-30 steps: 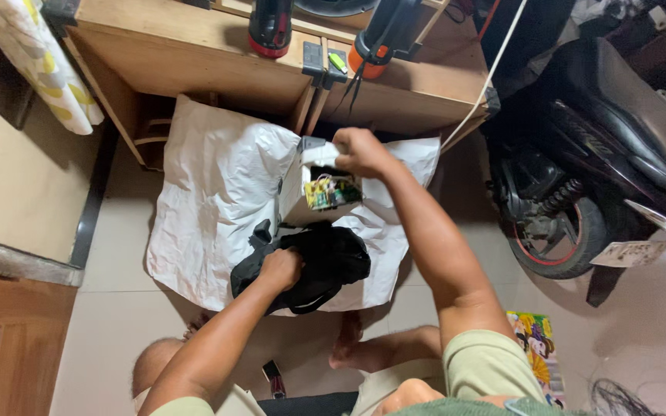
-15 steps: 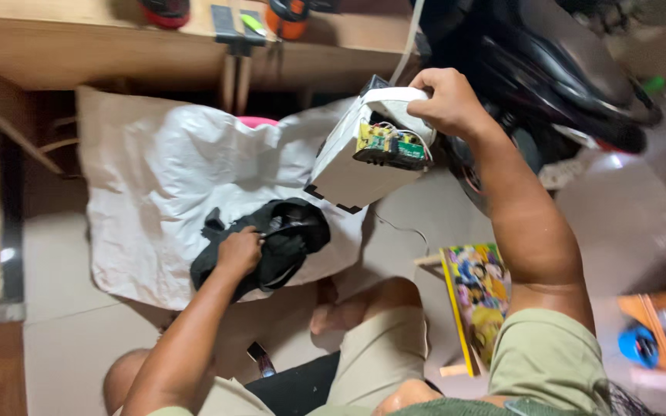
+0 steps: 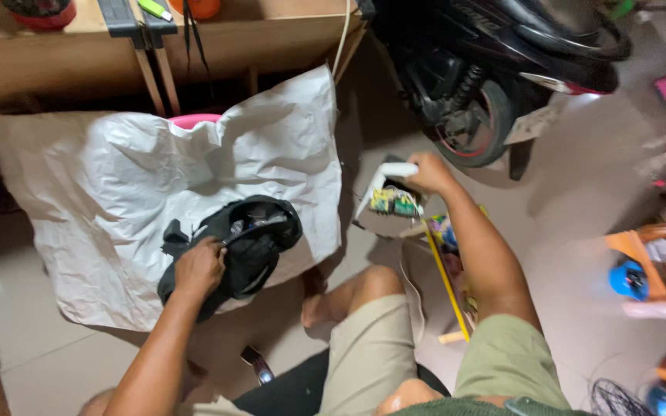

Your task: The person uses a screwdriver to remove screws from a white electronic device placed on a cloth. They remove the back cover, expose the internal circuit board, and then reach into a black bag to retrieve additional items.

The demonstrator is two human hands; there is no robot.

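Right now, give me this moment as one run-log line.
left hand: gripping black bag on white paper sheet | right hand: holding small box low over floor, beside scooter

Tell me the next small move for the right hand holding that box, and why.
Probably lower the box onto the bare floor: the right hand holds it by its top beside the paper sheet, while the left hand grips the black bag.

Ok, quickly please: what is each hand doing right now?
Left hand: closed, gripping the black bag on the white paper sheet.
Right hand: closed, holding a small cardboard box.
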